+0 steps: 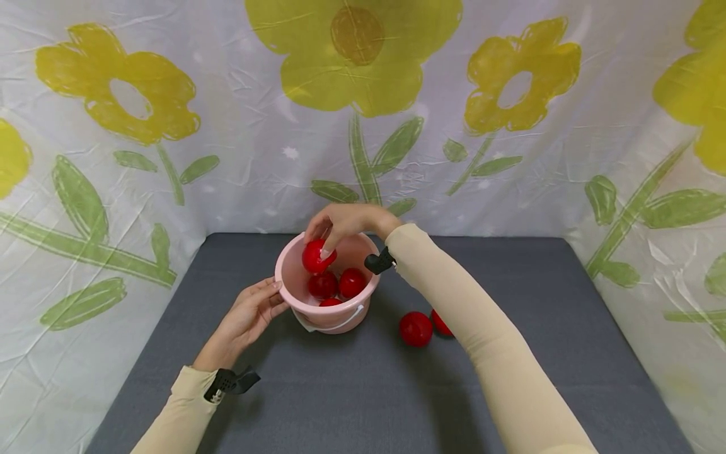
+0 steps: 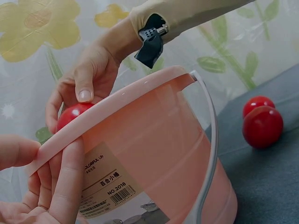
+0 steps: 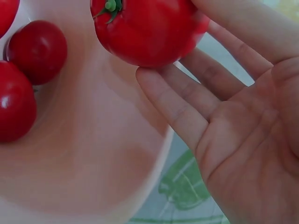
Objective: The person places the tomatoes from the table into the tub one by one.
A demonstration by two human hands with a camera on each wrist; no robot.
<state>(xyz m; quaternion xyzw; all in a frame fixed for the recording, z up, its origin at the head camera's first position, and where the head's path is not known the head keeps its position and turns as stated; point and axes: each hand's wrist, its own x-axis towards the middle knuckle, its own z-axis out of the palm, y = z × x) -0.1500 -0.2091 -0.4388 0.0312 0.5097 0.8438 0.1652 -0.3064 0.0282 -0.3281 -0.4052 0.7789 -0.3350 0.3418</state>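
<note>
A pink bucket (image 1: 334,320) with a white handle stands on the dark cloth. My left hand (image 1: 251,320) pinches its rim at the left side, thumb and fingers on either side of the edge in the left wrist view. Over the bucket's mouth, my right hand (image 1: 354,222) holds a red tomato (image 1: 315,257) with a green stem (image 3: 110,5) by thumb and fingertips. Below it, several red tomatoes (image 1: 353,282) lie inside the bucket. A printed label (image 2: 112,186) shows on the bucket's outer wall.
Two more tomatoes (image 1: 416,329) rest on the cloth (image 1: 340,403) right of the bucket, one partly hidden by the right sleeve (image 1: 482,328). A white curtain (image 1: 249,139) with yellow flowers hangs behind and at both sides.
</note>
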